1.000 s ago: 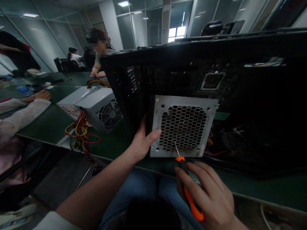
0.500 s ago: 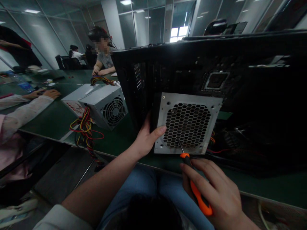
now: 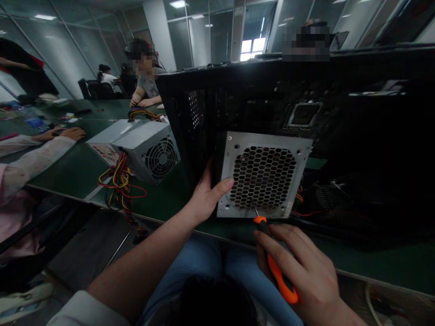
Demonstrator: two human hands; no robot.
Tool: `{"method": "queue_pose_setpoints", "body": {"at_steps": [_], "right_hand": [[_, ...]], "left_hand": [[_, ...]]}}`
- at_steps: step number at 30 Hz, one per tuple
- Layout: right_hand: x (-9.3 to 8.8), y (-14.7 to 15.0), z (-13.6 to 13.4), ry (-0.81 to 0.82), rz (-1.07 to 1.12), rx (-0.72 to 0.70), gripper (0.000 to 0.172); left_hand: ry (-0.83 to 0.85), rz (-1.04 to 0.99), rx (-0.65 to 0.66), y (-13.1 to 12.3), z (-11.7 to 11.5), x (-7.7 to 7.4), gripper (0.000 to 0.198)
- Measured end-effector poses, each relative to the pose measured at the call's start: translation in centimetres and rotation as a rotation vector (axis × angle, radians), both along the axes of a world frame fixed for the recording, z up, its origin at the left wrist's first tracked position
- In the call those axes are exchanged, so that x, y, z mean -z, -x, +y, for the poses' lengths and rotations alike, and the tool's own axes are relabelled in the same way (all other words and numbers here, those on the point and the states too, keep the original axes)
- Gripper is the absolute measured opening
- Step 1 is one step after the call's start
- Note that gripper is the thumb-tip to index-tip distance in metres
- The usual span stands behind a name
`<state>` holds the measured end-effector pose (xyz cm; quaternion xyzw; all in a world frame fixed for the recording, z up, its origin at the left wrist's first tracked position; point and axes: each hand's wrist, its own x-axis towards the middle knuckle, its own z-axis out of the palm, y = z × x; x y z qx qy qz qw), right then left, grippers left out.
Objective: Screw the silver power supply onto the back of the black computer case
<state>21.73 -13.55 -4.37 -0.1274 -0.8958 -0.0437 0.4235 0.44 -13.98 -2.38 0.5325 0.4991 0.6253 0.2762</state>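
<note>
A silver power supply [image 3: 264, 174] with a honeycomb grille stands at the open side of a black computer case [image 3: 306, 113] on the green table [image 3: 78, 172]. My left hand [image 3: 205, 194] grips the supply's left edge, thumb on the face plate. My right hand [image 3: 299, 267] is closed round an orange-handled screwdriver [image 3: 277, 267]. Its thin metal tip touches the lower part of the grille.
A second grey power supply [image 3: 149, 154] with red and yellow wires [image 3: 118, 181] lies to the left on the table. Another person's sleeved arm [image 3: 37, 154] rests at far left. More people sit further back. Cables lie inside the case at right.
The power supply, my left hand and my right hand with the screwdriver sit slightly higher and further right in view than a second ago; over the last half second almost nothing moved.
</note>
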Motion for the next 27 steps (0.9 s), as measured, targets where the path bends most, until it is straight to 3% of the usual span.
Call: {"method": "queue_pose_setpoints", "body": {"at_steps": [10,27], "right_hand": [[-0.33,-0.24,0.48,0.029,0.032,-0.065,0.020],[0.06,-0.21,0.66,-0.082,0.006,0.014,0.017]], "left_hand": [[-0.012,0.002,-0.001,0.08,0.13,0.25,0.071],[0.018,-0.034,0.008,-0.06,-0.04,0.26,0.072]]}}
